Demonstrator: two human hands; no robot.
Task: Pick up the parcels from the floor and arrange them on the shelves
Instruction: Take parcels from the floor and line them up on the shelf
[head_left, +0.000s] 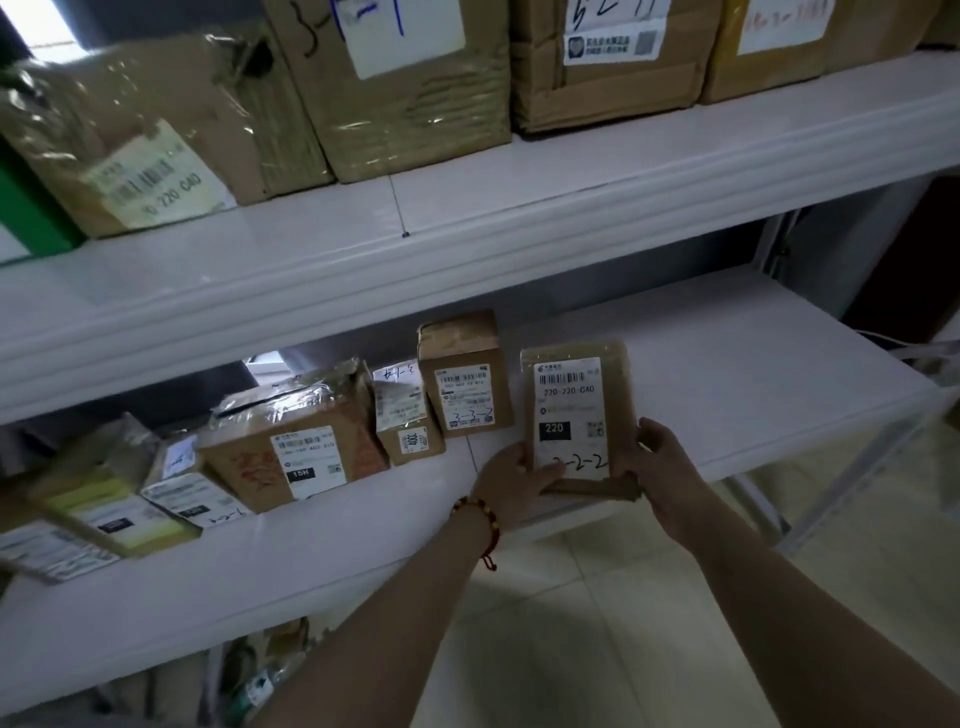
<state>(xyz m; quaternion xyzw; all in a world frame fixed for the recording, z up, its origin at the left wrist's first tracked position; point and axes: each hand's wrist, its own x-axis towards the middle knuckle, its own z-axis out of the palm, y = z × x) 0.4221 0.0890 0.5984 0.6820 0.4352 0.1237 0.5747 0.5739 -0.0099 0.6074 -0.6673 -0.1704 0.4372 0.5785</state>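
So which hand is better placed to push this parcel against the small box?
Probably the right hand: it grips the parcel at its outer edge; the left hand lies toward the small box.

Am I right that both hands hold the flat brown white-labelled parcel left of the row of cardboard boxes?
Not quite: the head view shows the left hand and right hand holding the flat brown white-labelled parcel right of the row of cardboard boxes, not left.

The brown parcel (621, 415) in the middle has a white label (569, 410) with black stripes, the shelf (727, 364) is white, the bracelet (480, 512) has red and brown beads, and the floor (597, 623) has pale square tiles.
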